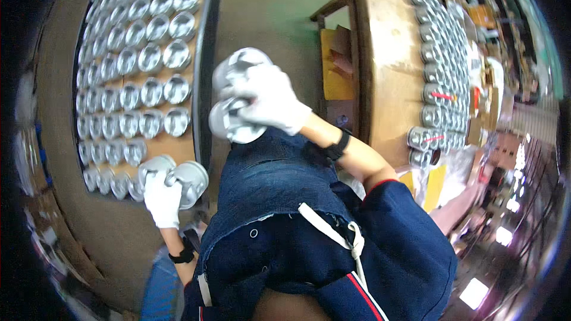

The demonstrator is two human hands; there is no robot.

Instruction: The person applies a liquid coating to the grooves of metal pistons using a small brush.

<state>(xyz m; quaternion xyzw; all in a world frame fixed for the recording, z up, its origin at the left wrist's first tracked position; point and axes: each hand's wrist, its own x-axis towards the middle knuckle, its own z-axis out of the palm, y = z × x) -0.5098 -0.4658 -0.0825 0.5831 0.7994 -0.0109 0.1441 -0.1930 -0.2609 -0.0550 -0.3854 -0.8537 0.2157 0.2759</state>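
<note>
White gloves cover both my hands. My left hand [162,200] is closed on two silver metal pistons, one of them a piston [191,181] at the near right corner of the left table. My right hand [270,98] grips two more pistons, an upper piston [241,62] and a lower piston [226,120], held in the air over the gap between the tables. Motion blurs this hand a little. Rows of similar pistons [176,89] stand on the left table [172,142], their hollow sides facing up. The fingers hide parts of the held pistons.
To the right, a wooden table [389,65] carries many pistons [433,75] along its far side, two with red marks. Yellow sheets [336,62] show beneath it. Clear plastic [455,172] lies near its close end. A blue slatted object [160,288] sits at lower left.
</note>
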